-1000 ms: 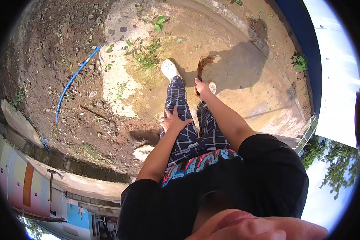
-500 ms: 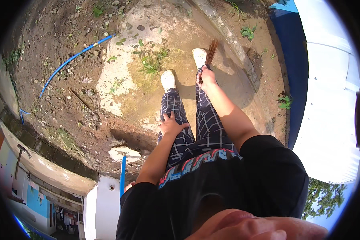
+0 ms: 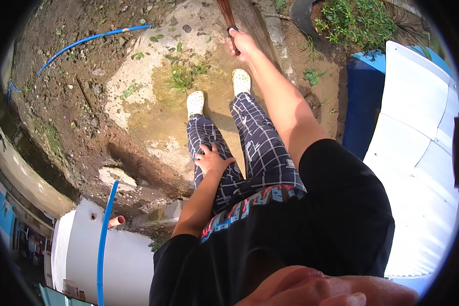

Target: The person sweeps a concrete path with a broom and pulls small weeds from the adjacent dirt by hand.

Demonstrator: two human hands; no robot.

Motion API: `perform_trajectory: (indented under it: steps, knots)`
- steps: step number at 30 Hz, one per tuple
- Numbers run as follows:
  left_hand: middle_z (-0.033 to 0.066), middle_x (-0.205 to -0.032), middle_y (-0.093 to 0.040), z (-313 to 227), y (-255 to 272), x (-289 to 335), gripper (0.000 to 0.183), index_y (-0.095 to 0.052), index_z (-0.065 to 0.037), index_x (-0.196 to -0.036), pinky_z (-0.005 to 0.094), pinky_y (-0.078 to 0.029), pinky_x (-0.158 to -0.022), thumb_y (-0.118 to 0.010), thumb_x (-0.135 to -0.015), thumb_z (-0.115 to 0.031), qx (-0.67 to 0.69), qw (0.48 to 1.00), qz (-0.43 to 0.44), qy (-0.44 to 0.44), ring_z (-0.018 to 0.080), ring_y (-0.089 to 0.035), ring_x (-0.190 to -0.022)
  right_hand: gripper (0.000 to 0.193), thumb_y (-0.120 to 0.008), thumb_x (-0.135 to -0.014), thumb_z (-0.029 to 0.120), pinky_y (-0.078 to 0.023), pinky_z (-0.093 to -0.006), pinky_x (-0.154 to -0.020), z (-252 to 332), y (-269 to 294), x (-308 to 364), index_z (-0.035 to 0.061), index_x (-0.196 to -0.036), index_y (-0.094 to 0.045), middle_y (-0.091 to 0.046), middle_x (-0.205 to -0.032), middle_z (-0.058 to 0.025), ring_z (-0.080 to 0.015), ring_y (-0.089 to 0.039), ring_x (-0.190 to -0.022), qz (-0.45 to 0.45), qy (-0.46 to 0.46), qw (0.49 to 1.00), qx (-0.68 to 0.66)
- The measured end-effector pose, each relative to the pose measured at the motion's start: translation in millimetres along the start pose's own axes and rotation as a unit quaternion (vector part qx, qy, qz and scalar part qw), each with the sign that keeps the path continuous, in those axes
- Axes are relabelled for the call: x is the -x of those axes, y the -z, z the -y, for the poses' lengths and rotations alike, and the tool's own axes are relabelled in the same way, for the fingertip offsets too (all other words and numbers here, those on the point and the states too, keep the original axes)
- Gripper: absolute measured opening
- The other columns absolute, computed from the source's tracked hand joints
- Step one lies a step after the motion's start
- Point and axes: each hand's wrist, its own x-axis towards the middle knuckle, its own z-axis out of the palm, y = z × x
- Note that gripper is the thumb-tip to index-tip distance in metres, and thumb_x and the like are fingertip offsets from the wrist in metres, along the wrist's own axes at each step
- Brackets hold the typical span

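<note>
My right hand (image 3: 244, 45) is wrapped round the dark handle of a stick broom (image 3: 225, 14), with my arm stretched out ahead. The brown bristles run up past the top edge of the picture, so their tips are out of sight. My left hand (image 3: 212, 160) rests on my left thigh, fingers spread over the dark checked trousers (image 3: 260, 137), holding nothing. Below, my feet stand in pale clogs (image 3: 195, 103) on a worn, dirt-stained concrete slab (image 3: 137, 92).
Weeds (image 3: 182, 75) grow from the slab ahead of my feet. A blue hose (image 3: 86, 41) lies on stony soil at left. A blue pipe (image 3: 106, 239) and a pink pipe stub (image 3: 116, 221) are near a white wall at lower left. White metal sheeting (image 3: 418, 143) stands at right.
My right hand has swung the broom forward, away from my right foot toward the top of the view. My left hand stays on my thigh. The whole view has shifted.
</note>
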Motion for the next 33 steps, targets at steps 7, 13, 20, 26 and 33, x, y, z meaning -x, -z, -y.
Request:
perform_trajectory:
  steps: [7,13,20,26,33]
  knots:
    - [0.0179,-0.143,-0.027,-27.7,12.7,10.9,0.104,-0.032,-0.024,-0.143,0.0574,-0.033,-0.097,-0.072,-0.057,-0.067,0.063,0.998,-0.025,0.012,0.0478,-0.039,-0.121,0.02,-0.044,-0.096,0.03,-0.04,-0.0263,-0.039,24.1,25.4,10.3,0.0104,-0.097,-0.044,-0.048,-0.063,-0.0028,-0.0138,-0.046,-0.049,-0.117,-0.137,0.98,-0.088]
    - [0.0166,-0.142,-0.028,-34.2,9.6,14.2,0.1,-0.034,-0.024,-0.142,0.0562,-0.034,-0.097,-0.072,-0.059,-0.066,0.152,0.988,-0.025,0.03,0.0462,-0.039,-0.122,0.019,-0.047,-0.095,0.03,-0.039,-0.027,-0.038,34.8,-11.0,11.7,0.0114,-0.097,-0.043,-0.046,-0.062,-0.0013,-0.0117,-0.046,-0.047,0.016,-0.009,0.989,0.145]
    - [0.0126,-0.142,-0.033,-31.8,-10.4,23.3,0.094,-0.034,-0.025,-0.142,0.0501,-0.039,-0.096,-0.066,-0.065,-0.068,0.291,0.955,0.035,0.044,0.0439,-0.041,-0.121,0.035,-0.058,-0.09,0.019,-0.047,-0.0275,-0.039,-119.4,-6.9,152.4,-0.0007,-0.111,-0.037,-0.057,-0.073,-0.0092,-0.0162,-0.058,-0.048,0.201,-0.152,0.913,0.321]
    - [0.0108,-0.151,-0.022,-52.3,-22.4,21.1,0.097,-0.023,-0.026,-0.146,0.0497,-0.036,-0.102,-0.063,-0.069,-0.069,0.351,0.927,0.132,-0.011,0.0409,-0.034,-0.13,0.05,-0.059,-0.087,0.01,-0.037,-0.0281,-0.035,-206.2,18.3,132.5,0.0018,-0.133,-0.041,-0.055,-0.064,-0.0086,-0.0143,-0.048,-0.042,0.185,-0.268,0.823,0.466]
    - [0.0124,-0.153,-0.016,-47.5,-124.8,21.7,0.1,-0.02,-0.025,-0.147,0.0495,-0.032,-0.105,-0.061,-0.068,-0.071,0.464,0.867,0.179,0.037,0.0398,-0.032,-0.133,0.052,-0.059,-0.089,0.014,-0.037,-0.0212,-0.039,0.4,-11.2,22.4,0.0077,-0.137,-0.042,-0.057,-0.066,-0.0011,-0.0065,-0.046,-0.046,0.049,0.005,0.889,0.456]
